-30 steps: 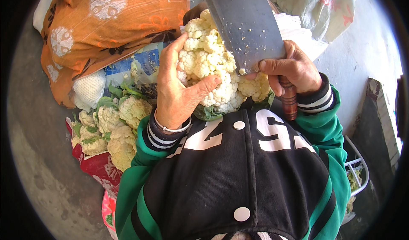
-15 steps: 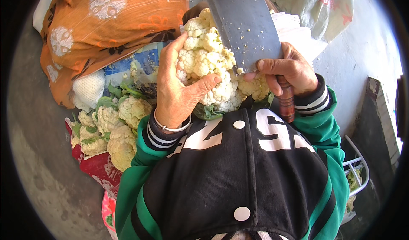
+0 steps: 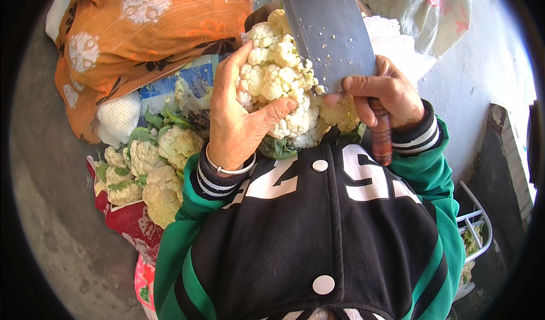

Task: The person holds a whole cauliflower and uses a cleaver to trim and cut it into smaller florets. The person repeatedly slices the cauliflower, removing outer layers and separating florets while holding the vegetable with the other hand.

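Observation:
My left hand [image 3: 238, 113] grips the side of a pale cauliflower [image 3: 272, 70], thumb pressed across its florets. My right hand [image 3: 392, 93] is closed on the wooden handle of a large grey cleaver [image 3: 332, 36], whose wide blade lies along the right side of the cauliflower, with small crumbs on it. Another cauliflower piece [image 3: 339, 115] shows below the blade, close to the dark green-sleeved jacket. The exact contact of the cutting edge is hidden.
Several cauliflowers [image 3: 164, 189] with leaves lie on red cloth [image 3: 128, 223] at left. An orange patterned cloth [image 3: 153, 42], blue plastic sheet [image 3: 176, 90] and white mesh bundle [image 3: 116, 121] sit upper left. Pale bags [image 3: 426, 7] lie upper right, a white wire rack [image 3: 482, 235] lower right.
The cleaver has shifted slightly rightward at its top, and its handle sits a little lower in my right hand's grip. My left hand stays on the cauliflower, nearly unmoved.

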The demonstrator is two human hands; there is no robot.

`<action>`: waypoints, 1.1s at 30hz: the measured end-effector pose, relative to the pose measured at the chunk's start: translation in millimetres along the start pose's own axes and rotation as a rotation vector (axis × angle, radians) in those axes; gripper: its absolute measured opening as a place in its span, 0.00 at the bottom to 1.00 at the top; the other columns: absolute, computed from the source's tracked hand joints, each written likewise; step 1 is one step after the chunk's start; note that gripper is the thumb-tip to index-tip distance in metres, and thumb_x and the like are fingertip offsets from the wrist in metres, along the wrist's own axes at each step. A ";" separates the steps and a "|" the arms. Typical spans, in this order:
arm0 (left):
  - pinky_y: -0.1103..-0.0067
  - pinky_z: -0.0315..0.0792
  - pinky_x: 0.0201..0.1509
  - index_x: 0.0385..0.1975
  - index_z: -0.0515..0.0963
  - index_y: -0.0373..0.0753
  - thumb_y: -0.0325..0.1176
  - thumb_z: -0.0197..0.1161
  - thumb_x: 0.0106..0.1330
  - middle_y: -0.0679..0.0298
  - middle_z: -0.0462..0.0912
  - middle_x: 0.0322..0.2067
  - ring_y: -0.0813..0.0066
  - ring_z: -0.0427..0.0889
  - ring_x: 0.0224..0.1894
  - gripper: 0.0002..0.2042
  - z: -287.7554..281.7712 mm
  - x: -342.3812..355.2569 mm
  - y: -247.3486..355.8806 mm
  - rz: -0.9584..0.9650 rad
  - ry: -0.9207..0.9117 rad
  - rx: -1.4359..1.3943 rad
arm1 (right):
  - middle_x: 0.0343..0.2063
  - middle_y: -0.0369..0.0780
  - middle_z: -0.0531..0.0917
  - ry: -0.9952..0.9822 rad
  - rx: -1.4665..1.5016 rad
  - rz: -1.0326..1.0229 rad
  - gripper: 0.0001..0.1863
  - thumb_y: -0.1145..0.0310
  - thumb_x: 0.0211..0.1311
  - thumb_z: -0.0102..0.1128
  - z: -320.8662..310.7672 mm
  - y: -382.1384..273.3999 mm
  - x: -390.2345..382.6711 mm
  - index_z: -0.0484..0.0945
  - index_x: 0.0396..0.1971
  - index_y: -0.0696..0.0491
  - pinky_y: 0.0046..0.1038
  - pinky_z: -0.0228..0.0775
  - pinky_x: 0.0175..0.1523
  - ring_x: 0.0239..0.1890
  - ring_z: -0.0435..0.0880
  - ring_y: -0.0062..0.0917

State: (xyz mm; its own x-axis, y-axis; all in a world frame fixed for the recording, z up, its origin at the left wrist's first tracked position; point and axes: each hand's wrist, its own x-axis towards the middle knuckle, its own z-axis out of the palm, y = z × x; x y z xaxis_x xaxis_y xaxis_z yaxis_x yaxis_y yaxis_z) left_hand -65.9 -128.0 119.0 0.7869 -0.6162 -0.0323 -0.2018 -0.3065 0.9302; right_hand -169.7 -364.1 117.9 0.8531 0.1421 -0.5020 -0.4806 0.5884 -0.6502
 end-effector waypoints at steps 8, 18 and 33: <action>0.73 0.69 0.63 0.64 0.63 0.29 0.40 0.79 0.53 0.53 0.71 0.56 0.66 0.73 0.58 0.42 3.5 -3.2 -1.0 -0.044 0.006 -0.150 | 0.33 0.48 0.88 0.091 0.019 -0.037 0.08 0.76 0.63 0.58 2.8 2.7 -8.1 0.80 0.36 0.66 0.18 0.70 0.22 0.13 0.75 0.18; 0.73 0.68 0.65 0.65 0.61 0.29 0.41 0.78 0.55 0.53 0.69 0.59 0.67 0.72 0.60 0.42 2.2 -2.6 -1.7 -0.062 -0.011 -0.175 | 0.26 0.44 0.87 0.141 -0.039 -0.077 0.12 0.70 0.65 0.60 14.5 12.4 -16.6 0.82 0.36 0.66 0.14 0.52 0.11 0.08 0.69 0.14; 0.72 0.69 0.62 0.63 0.65 0.30 0.42 0.80 0.51 0.54 0.73 0.54 0.65 0.75 0.56 0.42 4.9 -6.3 -3.1 -0.006 0.032 -0.064 | 0.32 0.45 0.88 0.158 -0.261 -0.158 0.10 0.75 0.64 0.56 29.7 6.3 -21.4 0.78 0.41 0.65 0.20 0.71 0.21 0.17 0.80 0.19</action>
State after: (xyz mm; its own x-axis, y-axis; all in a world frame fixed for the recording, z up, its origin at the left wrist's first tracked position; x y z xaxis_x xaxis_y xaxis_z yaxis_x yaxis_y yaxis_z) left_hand -73.0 -126.8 114.6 0.8063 -0.5910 -0.0269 -0.1605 -0.2624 0.9515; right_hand -185.0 -339.8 141.5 0.8889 -0.0711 -0.4525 -0.3986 0.3669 -0.8406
